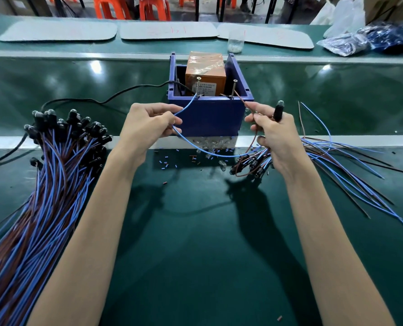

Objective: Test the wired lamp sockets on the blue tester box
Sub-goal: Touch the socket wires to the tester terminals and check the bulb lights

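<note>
Forearms over the green bench. Left hand pinches a blue wire at the blue box's left screw; right hand pinches a brown wire near the right screw and grips a black socket. The orange pack's label is illegible

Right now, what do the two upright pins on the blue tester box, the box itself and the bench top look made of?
Left pin and right pin: bare metal, likely steel screws, judging by the grey shine and flat heads. Blue tester box: moulded plastic, by its even matte colour. Bench top: glossy dark green sheet, probably rubber or PVC; it mirrors the lights.
</note>
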`<state>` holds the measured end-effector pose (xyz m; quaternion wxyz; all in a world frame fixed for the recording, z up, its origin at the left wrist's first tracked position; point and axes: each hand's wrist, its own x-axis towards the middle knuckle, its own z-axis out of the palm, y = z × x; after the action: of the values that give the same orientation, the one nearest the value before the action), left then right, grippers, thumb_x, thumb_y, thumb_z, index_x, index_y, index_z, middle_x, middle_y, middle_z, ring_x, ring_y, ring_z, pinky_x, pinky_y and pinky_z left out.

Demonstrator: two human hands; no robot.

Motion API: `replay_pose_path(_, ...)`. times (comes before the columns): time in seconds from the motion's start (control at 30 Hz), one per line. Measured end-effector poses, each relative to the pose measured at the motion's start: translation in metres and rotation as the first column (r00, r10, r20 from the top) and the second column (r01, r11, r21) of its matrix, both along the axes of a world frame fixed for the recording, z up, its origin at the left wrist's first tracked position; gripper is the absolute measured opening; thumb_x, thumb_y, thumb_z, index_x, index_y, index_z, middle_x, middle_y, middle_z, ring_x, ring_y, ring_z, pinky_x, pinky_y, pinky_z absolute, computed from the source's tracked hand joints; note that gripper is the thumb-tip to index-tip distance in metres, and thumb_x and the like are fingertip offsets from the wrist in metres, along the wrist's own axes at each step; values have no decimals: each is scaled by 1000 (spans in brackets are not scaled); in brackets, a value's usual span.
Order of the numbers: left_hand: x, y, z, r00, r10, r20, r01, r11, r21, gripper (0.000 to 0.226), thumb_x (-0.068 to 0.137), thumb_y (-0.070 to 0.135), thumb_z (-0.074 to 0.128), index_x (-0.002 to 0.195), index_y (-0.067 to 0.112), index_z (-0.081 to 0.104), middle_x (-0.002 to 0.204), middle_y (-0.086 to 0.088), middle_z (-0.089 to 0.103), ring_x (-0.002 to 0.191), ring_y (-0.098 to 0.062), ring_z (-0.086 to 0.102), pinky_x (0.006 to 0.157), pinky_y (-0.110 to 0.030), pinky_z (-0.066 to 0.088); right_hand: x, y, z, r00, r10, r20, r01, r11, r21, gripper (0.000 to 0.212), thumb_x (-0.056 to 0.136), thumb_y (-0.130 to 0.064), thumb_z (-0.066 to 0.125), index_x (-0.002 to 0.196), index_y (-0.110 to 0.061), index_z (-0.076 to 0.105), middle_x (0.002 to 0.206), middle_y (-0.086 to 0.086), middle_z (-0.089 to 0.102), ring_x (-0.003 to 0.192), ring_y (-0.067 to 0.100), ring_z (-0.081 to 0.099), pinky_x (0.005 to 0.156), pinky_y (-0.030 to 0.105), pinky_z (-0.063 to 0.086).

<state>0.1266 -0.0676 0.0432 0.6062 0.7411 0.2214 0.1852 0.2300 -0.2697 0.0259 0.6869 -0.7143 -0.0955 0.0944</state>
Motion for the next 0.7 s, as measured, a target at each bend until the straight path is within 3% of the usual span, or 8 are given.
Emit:
replay_pose_path(0.3, -2, 4, 2, 999, -48, -17, 48, 999, 1, 33, 84, -5, 49, 86, 18, 73, 61, 8, 70, 54, -5, 65, 60, -13, 51, 1, -1, 0, 1000, 15, 10, -14, 1000, -9, 33, 97, -1, 43, 117, -12, 67, 78, -4, 60, 64, 4, 45, 43, 12, 28)
replay_pose_path(0.7, -5, 4, 5, 997, -69, -34, 70, 997, 16, 34, 84, -6, 47, 89, 16, 73, 73, -1, 68, 56, -5, 65, 62, -13, 52, 1, -1, 1, 1000, 10, 19, -10, 1000, 11, 33, 97, 0, 42, 104, -18, 69, 77, -4, 58, 61, 6, 39, 40, 11, 25)
